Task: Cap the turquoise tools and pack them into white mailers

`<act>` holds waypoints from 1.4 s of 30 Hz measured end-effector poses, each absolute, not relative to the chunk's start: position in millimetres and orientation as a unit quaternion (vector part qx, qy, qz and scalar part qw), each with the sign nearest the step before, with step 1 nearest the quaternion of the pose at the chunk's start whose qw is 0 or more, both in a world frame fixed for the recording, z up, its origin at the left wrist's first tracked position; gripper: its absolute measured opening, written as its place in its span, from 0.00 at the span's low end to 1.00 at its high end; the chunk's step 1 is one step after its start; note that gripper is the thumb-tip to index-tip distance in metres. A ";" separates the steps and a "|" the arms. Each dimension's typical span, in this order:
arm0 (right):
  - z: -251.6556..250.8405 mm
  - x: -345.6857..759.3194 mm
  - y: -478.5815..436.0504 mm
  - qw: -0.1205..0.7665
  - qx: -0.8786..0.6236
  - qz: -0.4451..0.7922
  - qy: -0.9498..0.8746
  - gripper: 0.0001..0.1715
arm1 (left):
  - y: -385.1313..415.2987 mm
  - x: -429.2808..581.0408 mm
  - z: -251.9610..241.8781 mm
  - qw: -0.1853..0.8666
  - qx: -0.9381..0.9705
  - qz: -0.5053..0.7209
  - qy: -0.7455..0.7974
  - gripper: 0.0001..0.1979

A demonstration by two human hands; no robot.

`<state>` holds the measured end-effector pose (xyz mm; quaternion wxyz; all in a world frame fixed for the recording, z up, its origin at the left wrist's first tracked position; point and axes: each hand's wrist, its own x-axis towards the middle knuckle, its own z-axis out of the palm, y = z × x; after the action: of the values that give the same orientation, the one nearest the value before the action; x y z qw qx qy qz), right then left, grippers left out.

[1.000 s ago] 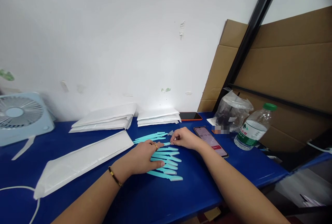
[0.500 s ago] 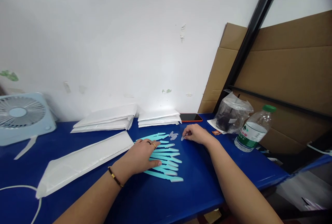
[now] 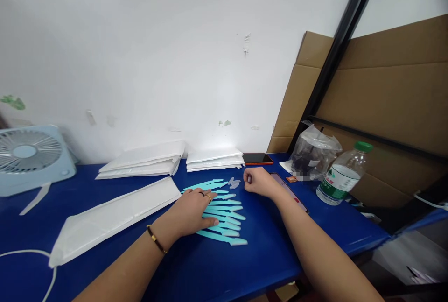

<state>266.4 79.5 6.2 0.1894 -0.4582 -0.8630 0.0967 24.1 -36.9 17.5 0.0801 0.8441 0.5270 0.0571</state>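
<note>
Several teal plastic razors (image 3: 227, 227) lie in a row on the blue table (image 3: 217, 269). My left hand (image 3: 192, 211) rests flat on their handles, fingers stretched out, a ring on one finger and a bracelet at the wrist. A few small clear caps (image 3: 234, 182) sit just past the row. My right hand (image 3: 257, 181) is right of those caps, resting on the table with its fingers curled into a loose pinch; what is in them, if anything, I cannot make out.
A long white padded envelope (image 3: 112, 215) lies to the left, with two stacks of envelopes (image 3: 213, 158) behind. A fan (image 3: 30, 157) stands far left. One phone (image 3: 257, 158) lies at the back and another phone (image 3: 290, 192) under my right forearm; a plastic bag (image 3: 313, 152) and water bottle (image 3: 341, 173) stand right.
My right hand left the razor row, moved right and back past the clear caps, then curled its fingers in. My left hand stayed flat on the razors.
</note>
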 end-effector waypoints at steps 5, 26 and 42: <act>4.4 277.6 88.8 0.191 -0.507 0.349 -0.765 0.08 | -37.1 23.7 17.2 0.078 0.846 0.056 0.524 0.33; 4.4 272.7 82.3 0.151 -0.363 0.220 -0.893 0.08 | -36.9 22.3 14.5 0.085 0.845 0.053 0.525 0.33; -0.8 254.4 74.8 0.191 -0.343 0.206 -0.897 0.05 | -36.9 23.0 16.1 0.112 0.845 0.061 0.519 0.35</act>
<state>254.4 74.8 -0.8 0.1906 -0.3426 -0.8967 0.2055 23.0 -36.9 16.1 0.1123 0.8452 0.5189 0.0611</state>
